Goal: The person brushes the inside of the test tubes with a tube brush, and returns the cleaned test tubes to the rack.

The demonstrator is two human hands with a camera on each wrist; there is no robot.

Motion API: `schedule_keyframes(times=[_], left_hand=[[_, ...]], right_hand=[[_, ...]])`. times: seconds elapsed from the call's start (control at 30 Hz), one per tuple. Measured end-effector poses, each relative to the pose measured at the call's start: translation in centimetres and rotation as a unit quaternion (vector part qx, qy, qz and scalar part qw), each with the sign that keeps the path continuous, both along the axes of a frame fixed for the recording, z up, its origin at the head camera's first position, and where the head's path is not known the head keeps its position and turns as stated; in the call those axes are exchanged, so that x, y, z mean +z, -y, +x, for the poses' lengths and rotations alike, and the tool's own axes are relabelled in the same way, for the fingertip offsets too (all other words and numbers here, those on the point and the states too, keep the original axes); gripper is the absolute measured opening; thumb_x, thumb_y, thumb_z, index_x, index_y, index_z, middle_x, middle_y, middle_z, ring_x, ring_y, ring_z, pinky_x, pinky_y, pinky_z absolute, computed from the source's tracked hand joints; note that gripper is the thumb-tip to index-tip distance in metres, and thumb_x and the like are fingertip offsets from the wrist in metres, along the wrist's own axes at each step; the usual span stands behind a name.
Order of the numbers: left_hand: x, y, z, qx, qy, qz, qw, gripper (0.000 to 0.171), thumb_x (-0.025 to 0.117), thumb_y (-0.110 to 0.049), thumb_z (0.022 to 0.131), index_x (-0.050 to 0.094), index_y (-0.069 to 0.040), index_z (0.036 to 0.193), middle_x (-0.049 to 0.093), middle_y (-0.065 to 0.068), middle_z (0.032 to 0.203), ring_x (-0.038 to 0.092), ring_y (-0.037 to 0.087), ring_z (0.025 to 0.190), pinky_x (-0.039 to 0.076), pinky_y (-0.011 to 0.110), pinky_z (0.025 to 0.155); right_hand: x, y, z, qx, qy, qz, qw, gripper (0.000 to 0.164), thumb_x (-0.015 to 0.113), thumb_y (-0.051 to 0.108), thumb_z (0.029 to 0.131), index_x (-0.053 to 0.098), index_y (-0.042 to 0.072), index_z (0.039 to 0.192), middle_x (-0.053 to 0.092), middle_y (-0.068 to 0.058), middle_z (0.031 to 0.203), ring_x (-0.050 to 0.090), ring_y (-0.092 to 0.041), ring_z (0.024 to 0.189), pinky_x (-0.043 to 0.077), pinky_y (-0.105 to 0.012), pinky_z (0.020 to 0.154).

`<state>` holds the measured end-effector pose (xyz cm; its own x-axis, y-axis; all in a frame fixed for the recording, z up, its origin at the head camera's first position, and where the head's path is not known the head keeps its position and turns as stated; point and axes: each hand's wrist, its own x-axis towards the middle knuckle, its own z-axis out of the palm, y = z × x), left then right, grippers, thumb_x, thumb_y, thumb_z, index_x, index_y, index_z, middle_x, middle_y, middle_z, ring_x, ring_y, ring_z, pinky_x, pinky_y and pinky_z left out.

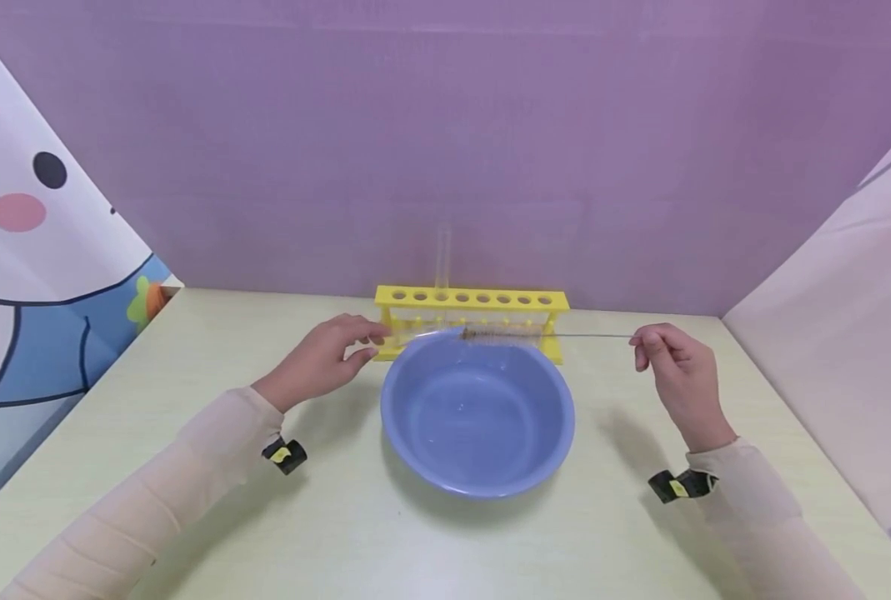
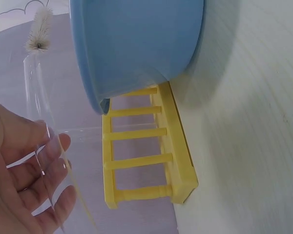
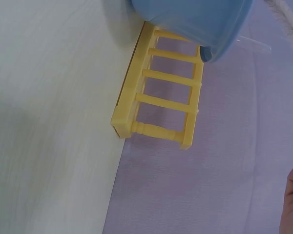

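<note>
One wrist view, left, shows the held tube [image 2: 38, 90].

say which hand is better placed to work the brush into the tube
Likely the right hand: it pinches the brush by its wire, with the bristle tip at the mouth of the tube. The left hand is holding the tube.

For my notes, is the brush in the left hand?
No, the right hand pinches the brush by its wire handle; the left hand holds a clear tube.
</note>
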<state>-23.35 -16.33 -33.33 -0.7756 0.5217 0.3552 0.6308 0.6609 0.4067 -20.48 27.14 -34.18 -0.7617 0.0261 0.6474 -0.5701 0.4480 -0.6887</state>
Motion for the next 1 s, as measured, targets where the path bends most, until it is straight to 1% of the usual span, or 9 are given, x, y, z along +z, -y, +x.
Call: schedule_keyframes(times=[0.1,0.27,0.43,0.53,0.7,0.77,0.87,0.93,1.0], left_hand=[[0.2,0.0,0.1,-0.012,0.010,-0.003,0.9999,0.033,0.063,-0.002,0.088,0.062,-0.008,0.120,0.066,0.005,0.100,0.059,0.022,0.096,0.049,0.041,0.082],[0.5,0.0,0.2,-0.022,0.024,0.001,0.9995,0.033,0.061,-0.002,0.089,0.062,-0.007,0.121,0.066,0.006,0.102,0.059,0.022,0.096,0.049,0.043,0.082],[0.6,0.2,0.4,-0.020,0.034,0.001,0.9992,0.033,0.061,-0.003,0.089,0.062,-0.009,0.121,0.066,0.006,0.102,0.059,0.021,0.096,0.049,0.044,0.083],[0.5,0.4,0.6,-0.022,0.038,-0.003,0.9990,0.033,0.061,-0.003,0.089,0.062,-0.009,0.121,0.066,0.005,0.102,0.058,0.021,0.097,0.049,0.043,0.082],[0.5,0.4,0.3,-0.022,0.043,0.005,0.9988,0.030,0.061,-0.005,0.090,0.062,-0.008,0.120,0.066,0.004,0.102,0.059,0.021,0.096,0.049,0.045,0.082],[0.7,0.3,0.2,-0.025,0.049,0.006,0.9985,0.030,0.060,-0.006,0.090,0.062,-0.009,0.120,0.066,0.004,0.103,0.059,0.020,0.097,0.049,0.045,0.083],[1.0,0.2,0.2,-0.029,0.057,0.001,0.9980,0.030,0.059,-0.007,0.091,0.062,-0.008,0.121,0.066,0.004,0.105,0.058,0.020,0.098,0.049,0.045,0.085],[1.1,0.3,0.2,-0.029,0.060,0.000,0.9978,0.030,0.059,-0.007,0.091,0.062,-0.008,0.121,0.065,0.004,0.105,0.058,0.020,0.098,0.049,0.045,0.085],[1.2,0.5,0.2,-0.025,0.064,0.001,0.9976,0.030,0.059,-0.007,0.091,0.062,-0.009,0.121,0.065,0.004,0.105,0.058,0.020,0.098,0.049,0.045,0.085]], right_hand=[[0.0,0.1,0.0,0.005,-0.022,-0.013,1.000,0.016,0.049,-0.005,0.094,0.059,-0.013,0.084,0.054,0.004,0.061,0.050,-0.003,0.062,0.038,-0.014,0.066],[0.0,0.4,-0.1,0.017,-0.060,-0.026,0.998,0.014,0.050,-0.007,0.093,0.060,-0.014,0.085,0.054,0.003,0.062,0.050,-0.004,0.063,0.038,-0.014,0.067],[-0.2,0.4,-0.1,0.018,-0.069,-0.030,0.997,0.014,0.051,-0.006,0.092,0.060,-0.014,0.085,0.055,0.007,0.063,0.050,-0.003,0.065,0.038,-0.014,0.068],[-0.3,0.5,-0.1,0.019,-0.069,-0.029,0.997,0.013,0.051,-0.008,0.092,0.059,-0.015,0.085,0.055,0.005,0.062,0.050,-0.003,0.065,0.038,-0.014,0.067],[0.0,0.8,-0.4,0.023,-0.088,-0.031,0.995,0.013,0.051,-0.010,0.091,0.060,-0.016,0.083,0.055,0.007,0.063,0.049,-0.004,0.063,0.038,-0.014,0.064],[0.1,0.9,-0.5,0.030,-0.099,-0.039,0.994,0.013,0.050,-0.012,0.090,0.060,-0.016,0.083,0.056,0.007,0.063,0.049,-0.004,0.062,0.039,-0.015,0.063],[0.4,1.3,-0.5,0.058,-0.112,-0.062,0.990,0.012,0.049,-0.015,0.089,0.060,-0.017,0.083,0.058,0.006,0.064,0.050,-0.005,0.062,0.039,-0.016,0.062],[0.7,1.7,-0.3,0.076,-0.114,-0.076,0.988,0.013,0.049,-0.016,0.089,0.060,-0.018,0.083,0.058,0.004,0.064,0.051,-0.006,0.062,0.040,-0.017,0.062],[0.7,2.0,-0.3,0.080,-0.113,-0.078,0.987,0.012,0.049,-0.016,0.088,0.060,-0.018,0.083,0.059,0.004,0.064,0.051,-0.006,0.062,0.039,-0.017,0.062]])
